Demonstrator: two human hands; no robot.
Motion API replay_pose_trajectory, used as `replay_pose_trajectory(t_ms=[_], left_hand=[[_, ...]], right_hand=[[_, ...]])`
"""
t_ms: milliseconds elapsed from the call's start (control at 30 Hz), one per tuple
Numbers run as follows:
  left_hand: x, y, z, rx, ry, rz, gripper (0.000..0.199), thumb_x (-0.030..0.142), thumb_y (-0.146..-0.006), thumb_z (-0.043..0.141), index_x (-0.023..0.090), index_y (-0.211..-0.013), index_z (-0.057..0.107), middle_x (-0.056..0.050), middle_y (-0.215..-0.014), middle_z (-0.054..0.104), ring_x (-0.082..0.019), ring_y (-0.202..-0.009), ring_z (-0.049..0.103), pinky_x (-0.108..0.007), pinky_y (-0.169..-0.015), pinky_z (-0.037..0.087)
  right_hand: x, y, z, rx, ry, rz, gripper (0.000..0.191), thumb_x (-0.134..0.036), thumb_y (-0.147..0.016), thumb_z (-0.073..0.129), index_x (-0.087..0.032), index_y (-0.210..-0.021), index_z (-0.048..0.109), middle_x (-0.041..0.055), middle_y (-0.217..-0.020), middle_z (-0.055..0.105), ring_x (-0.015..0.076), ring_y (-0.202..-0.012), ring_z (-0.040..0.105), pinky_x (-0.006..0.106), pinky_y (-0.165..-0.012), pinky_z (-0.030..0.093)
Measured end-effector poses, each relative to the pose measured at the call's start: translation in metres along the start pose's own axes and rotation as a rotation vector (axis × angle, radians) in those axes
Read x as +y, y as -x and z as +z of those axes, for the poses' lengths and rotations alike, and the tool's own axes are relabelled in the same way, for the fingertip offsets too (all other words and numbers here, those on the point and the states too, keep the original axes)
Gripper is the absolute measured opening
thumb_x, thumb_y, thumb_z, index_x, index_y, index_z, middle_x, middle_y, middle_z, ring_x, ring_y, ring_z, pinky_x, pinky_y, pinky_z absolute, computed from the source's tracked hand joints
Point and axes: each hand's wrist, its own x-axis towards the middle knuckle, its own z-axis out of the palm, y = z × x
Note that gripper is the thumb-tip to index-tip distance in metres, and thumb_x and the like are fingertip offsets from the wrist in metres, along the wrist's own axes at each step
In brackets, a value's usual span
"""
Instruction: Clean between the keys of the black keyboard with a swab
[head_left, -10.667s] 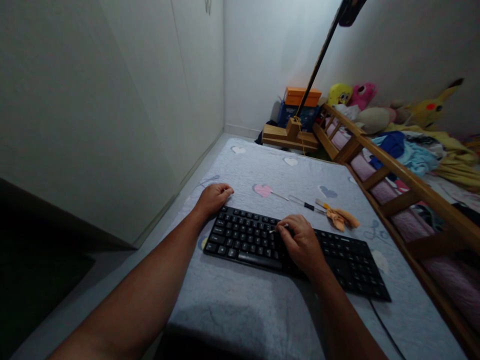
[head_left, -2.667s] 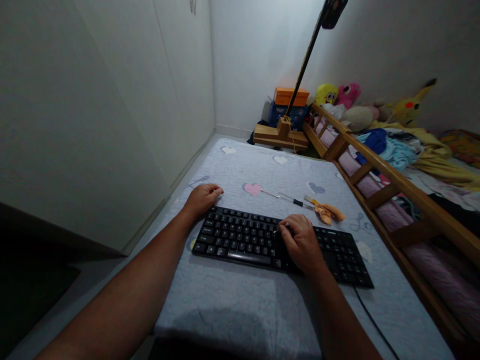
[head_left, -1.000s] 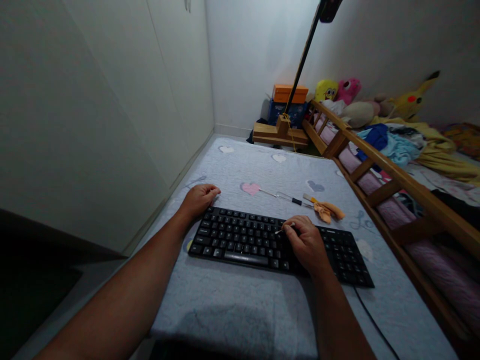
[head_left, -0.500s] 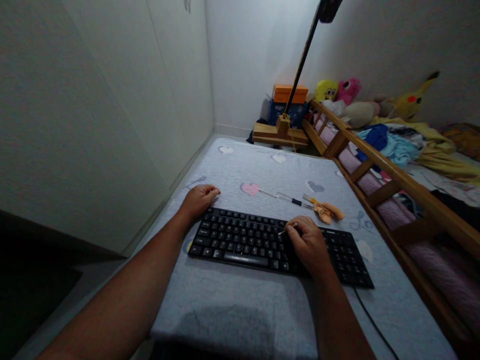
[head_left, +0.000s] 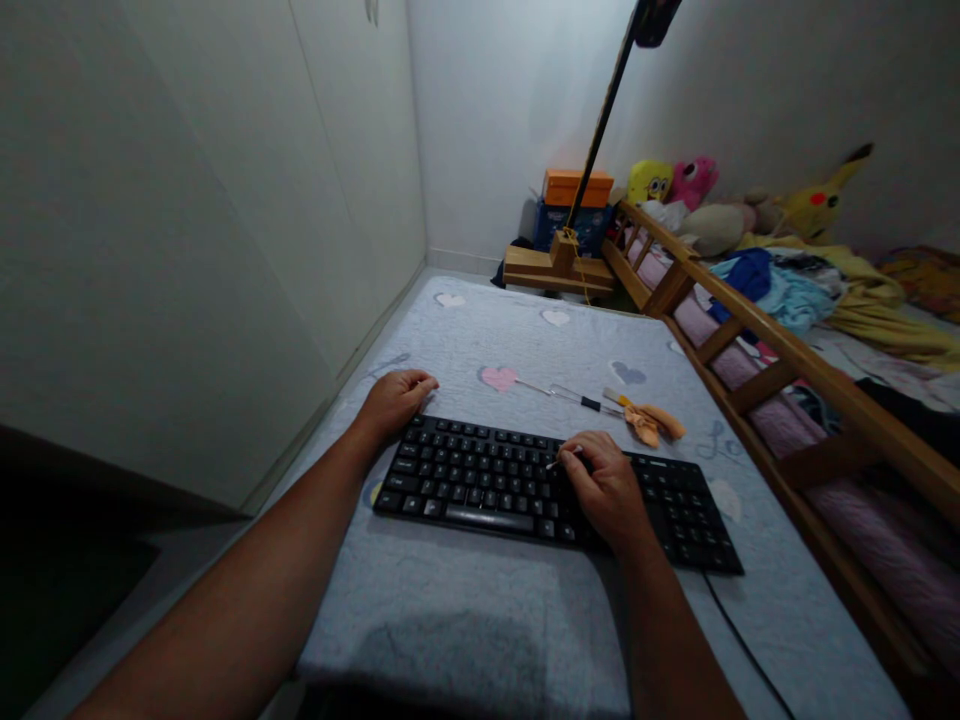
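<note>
A black keyboard [head_left: 480,478] lies on the pale blue patterned cover. My right hand [head_left: 604,485] rests over its right-middle keys, with the fingers closed around a thin white cotton swab [head_left: 556,463] whose tip is at the keys. At the keyboard's far left corner, my left hand [head_left: 397,400] lies with curled fingers; whatever it may hold is hidden. Beyond the keyboard are another thin white stick [head_left: 534,387], a wire tool with a black grip [head_left: 590,403], a small brush [head_left: 616,397] and a crumpled orange cloth-like item [head_left: 652,423].
A wooden bed rail [head_left: 780,365] runs along the right side, with clothes and plush toys behind it. White cabinet doors [head_left: 300,200] stand at the left. A wooden stand [head_left: 559,268] with a dark pole is at the far end. The keyboard cable [head_left: 742,640] trails toward me.
My right hand has shifted slightly left over the keys, carrying the swab with it. My left hand stays at the keyboard's corner.
</note>
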Motion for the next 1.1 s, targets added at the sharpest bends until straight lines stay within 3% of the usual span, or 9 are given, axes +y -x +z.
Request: replay_pose_trajectory(t_ms=[1100], left_hand=[[-0.0068,-0.0014,0.0009,-0.005,-0.010,0.019,0.038,0.048,-0.084,0.051,0.016,-0.082,0.071,0.001,-0.052,0.056,-0.018,-0.052,0.051,-0.029,-0.054,0.036]], right_hand=[[0.0045,-0.0039,0.0057,0.053,0.054,0.011,0.018,-0.025,-0.091,0.051,-0.022,-0.078,0.064,0.0054,-0.082,0.067,0.0236,-0.089,0.056,0.039,-0.084,0.041]])
